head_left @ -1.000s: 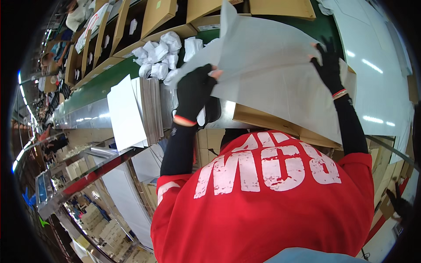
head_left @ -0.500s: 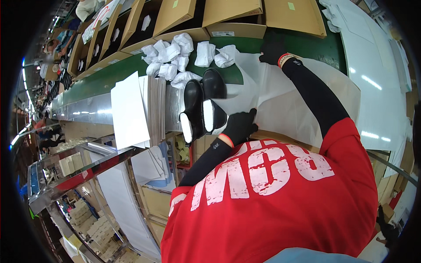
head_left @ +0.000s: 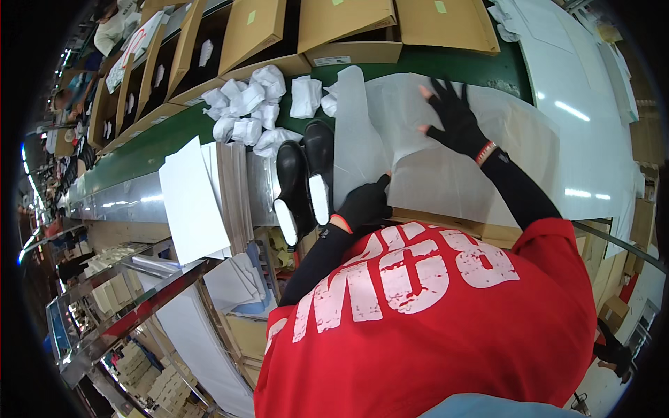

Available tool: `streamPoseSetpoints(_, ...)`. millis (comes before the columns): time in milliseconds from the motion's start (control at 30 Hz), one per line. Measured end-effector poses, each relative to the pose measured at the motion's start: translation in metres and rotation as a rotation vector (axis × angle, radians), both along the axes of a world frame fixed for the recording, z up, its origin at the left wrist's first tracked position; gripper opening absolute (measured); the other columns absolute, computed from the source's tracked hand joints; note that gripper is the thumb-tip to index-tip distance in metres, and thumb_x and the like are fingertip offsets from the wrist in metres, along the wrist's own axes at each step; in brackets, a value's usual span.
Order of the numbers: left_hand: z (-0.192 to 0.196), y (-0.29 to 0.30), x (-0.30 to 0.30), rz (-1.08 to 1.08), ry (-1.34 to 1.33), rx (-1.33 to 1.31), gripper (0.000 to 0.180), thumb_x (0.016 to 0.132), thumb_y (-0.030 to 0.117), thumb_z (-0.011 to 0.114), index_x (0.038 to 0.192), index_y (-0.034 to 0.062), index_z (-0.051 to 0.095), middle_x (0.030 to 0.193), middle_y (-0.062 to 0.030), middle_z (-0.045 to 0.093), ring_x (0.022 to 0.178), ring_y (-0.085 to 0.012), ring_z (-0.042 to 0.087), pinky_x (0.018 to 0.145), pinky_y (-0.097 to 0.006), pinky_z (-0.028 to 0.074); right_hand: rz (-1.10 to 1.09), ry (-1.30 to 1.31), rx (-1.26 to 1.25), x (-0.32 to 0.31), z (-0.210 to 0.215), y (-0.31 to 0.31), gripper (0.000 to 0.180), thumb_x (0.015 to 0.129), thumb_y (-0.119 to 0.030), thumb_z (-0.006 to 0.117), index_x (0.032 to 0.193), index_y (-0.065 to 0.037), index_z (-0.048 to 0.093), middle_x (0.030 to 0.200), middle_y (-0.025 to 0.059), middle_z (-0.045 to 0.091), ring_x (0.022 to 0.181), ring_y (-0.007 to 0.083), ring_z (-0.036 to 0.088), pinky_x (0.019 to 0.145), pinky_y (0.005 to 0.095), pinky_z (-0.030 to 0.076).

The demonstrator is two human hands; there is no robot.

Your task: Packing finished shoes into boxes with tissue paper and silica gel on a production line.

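Note:
A large translucent sheet of tissue paper (head_left: 474, 181) lies spread over the work surface, its left part raised in a fold. My right hand (head_left: 456, 124), in a black glove with bare fingertips, is above the sheet's far part with fingers spread. At the sheet's near edge, my left hand (head_left: 365, 204) is curled, thumb and index finger together on the paper; its other fingers are mostly hidden. Just left of that hand lie two black shoes, the left shoe (head_left: 291, 174) and the right shoe (head_left: 320, 150), their white soles partly facing me.
Several white crumpled paper wads (head_left: 247, 97) lie on the green belt (head_left: 150, 150) beyond the shoes. Open brown shoeboxes (head_left: 348, 35) line the far side. A stack of white sheets (head_left: 191, 202) stands at left, above a metal rail (head_left: 139, 296). A white table (head_left: 571, 76) extends at right.
My right hand has drawn back from the far edge of the paper and spread its fingers. The sheet's left part now folds up beside the shoes. My left hand stays at the near edge.

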State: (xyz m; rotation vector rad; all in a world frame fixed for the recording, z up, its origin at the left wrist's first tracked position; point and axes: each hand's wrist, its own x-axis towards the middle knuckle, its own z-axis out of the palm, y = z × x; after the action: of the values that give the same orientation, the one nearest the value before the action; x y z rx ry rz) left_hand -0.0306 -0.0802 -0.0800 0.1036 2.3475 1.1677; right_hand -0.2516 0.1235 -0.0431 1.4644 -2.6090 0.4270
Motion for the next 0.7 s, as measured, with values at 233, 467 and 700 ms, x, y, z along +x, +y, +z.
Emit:
streamPoseSetpoints(233, 0.044, -0.006, -0.028, -0.065, -0.125, -0.051, 0.096, 0.069, 0.044, 0.079, 0.138, -0.0061, 0.036, 0.075, -0.0190, 0.066, 0.081, -0.0340, 0.066, 0.074, -0.040, 0.050, -0.353, -0.141, 0.437, 0.010, -0.093, 0.050, 0.093, 0.081, -0.062, 0.056, 0.145, -0.001, 0.028, 0.151, 0.0248, 0.022, 0.143, 0.0393, 0.012, 0.110, 0.0633, 0.007)
streamPoseSetpoints(467, 0.077, 0.012, -0.038, 0.294, 0.343, -0.329, 0.043, 0.076, 0.050, 0.071, 0.069, 0.0093, 0.059, 0.057, -0.0072, 0.059, 0.055, -0.0265, 0.061, 0.051, -0.037, 0.045, -0.282, -0.315, -0.150, 0.005, -0.038, 0.034, 0.040, 0.089, -0.044, 0.057, 0.093, -0.004, 0.066, 0.090, 0.0144, 0.065, 0.089, 0.0315, 0.062, 0.077, 0.0432, 0.048)
streamPoseSetpoints(700, 0.039, 0.047, -0.013, 0.211, 0.272, -0.430, 0.029, 0.076, 0.039, 0.066, 0.071, 0.0110, 0.061, 0.063, -0.0100, 0.062, 0.061, -0.0293, 0.064, 0.055, -0.041, 0.048, -0.296, -0.395, 0.075, -0.006, -0.037, -0.038, 0.048, 0.088, -0.050, 0.052, 0.075, -0.007, 0.068, 0.076, 0.0142, 0.065, 0.075, 0.0330, 0.064, 0.067, 0.0452, 0.049)
